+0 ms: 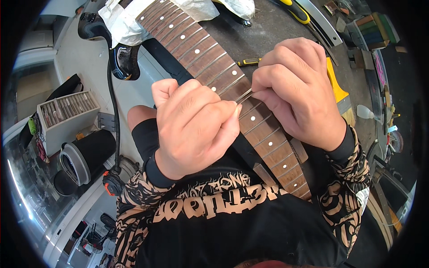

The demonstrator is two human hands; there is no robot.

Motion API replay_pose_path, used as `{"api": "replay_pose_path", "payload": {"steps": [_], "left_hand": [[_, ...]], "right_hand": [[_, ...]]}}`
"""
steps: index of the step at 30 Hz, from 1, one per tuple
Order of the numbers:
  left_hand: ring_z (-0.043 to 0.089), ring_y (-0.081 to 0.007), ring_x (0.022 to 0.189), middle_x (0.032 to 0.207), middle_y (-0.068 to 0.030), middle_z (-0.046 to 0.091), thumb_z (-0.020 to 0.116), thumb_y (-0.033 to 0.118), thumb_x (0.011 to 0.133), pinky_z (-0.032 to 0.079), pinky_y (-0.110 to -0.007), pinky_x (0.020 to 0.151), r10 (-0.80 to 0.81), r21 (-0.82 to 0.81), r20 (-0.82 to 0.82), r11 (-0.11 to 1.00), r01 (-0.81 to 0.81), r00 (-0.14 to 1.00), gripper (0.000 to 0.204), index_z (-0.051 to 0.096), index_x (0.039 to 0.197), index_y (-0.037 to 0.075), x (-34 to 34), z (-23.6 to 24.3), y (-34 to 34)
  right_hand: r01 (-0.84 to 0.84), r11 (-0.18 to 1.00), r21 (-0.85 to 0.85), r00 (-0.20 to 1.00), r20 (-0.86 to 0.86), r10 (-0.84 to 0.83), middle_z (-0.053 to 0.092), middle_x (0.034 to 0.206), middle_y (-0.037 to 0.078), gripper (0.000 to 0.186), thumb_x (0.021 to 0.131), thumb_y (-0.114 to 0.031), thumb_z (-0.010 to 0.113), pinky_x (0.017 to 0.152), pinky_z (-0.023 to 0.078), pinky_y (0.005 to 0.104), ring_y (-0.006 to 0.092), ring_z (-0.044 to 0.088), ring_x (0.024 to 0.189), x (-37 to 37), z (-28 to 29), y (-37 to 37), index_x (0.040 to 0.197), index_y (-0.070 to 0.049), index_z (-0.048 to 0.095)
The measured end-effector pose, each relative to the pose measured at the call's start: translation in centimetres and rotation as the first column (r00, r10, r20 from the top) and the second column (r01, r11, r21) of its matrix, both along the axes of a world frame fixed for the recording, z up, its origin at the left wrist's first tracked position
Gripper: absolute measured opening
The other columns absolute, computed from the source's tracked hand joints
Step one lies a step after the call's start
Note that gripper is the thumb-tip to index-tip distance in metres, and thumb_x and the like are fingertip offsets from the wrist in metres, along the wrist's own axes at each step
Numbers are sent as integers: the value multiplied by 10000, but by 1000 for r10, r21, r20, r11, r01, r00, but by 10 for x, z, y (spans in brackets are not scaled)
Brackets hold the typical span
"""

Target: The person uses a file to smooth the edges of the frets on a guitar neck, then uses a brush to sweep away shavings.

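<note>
A guitar neck point(266, 129) with a brown fretboard and white dot inlays runs diagonally from the upper left toward my body. Across it, a short fret wire point(245, 96) shows as a thin shiny line between my hands. My left hand point(192, 127) is closed, thumb and index finger pinching at the wire's left end. At its other end my right hand point(297, 89) pinches with thumb and forefinger, the remaining fingers curled. The fingertips hide both wire ends. Metal frets cross the board above my hands. White paper point(118, 22) partly covers the glossy black guitar body point(125, 62).
On the dark workbench point(232, 33) lie a yellow cutter point(249, 61), a yellow-and-black tool handle point(295, 10), a metal bar point(319, 22) and a yellow brush point(337, 85). A small white bottle point(364, 111) is at right. A slotted box point(69, 111) and black bin point(89, 156) stand at left.
</note>
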State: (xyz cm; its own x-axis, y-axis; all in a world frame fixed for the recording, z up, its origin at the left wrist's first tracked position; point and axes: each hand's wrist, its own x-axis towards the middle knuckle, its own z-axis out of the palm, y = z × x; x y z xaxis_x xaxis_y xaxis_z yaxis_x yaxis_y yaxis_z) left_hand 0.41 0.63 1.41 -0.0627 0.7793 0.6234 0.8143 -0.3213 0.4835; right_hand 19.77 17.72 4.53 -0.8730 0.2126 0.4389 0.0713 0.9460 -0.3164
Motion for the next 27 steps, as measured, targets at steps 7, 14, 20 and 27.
{"api": "replay_pose_path", "payload": {"steps": [7,14,20,27], "left_hand": [[582,-203,687,830,14,673,958,-51,789,341,-431,794,-51,-29,41,998,52,998,311,799,1015,92,6,2,-6],[627,-211,718,847,-14,738,930,-66,829,385,-416,813,-18,-42,16,999,19,1000,291,811,1054,76,-5,7,-4],[657,-214,735,891,-9,758,923,-68,831,417,-401,836,-23,-51,4,998,23,1000,318,819,1095,75,-4,6,-11],[649,-224,740,871,-12,726,928,-66,819,423,-413,831,-60,-98,50,993,65,997,316,807,1077,72,1,5,-16]], "right_hand": [[-44,997,-61,994,93,50,732,1133,15,276,861,-112,902,1108,472,498,339,680,1212,13,7,-5,1088,-142,748],[-4,1000,-4,1000,31,4,729,1140,21,261,880,-130,906,1122,464,502,345,679,1226,1,7,1,1088,-148,750],[-58,994,-89,998,17,59,719,1124,19,273,867,-114,915,1114,468,504,340,678,1208,1,6,3,1082,-156,752],[-84,994,-62,995,54,88,711,1113,11,259,859,-149,909,1112,474,496,324,686,1153,6,6,-5,1067,-161,754]]}}
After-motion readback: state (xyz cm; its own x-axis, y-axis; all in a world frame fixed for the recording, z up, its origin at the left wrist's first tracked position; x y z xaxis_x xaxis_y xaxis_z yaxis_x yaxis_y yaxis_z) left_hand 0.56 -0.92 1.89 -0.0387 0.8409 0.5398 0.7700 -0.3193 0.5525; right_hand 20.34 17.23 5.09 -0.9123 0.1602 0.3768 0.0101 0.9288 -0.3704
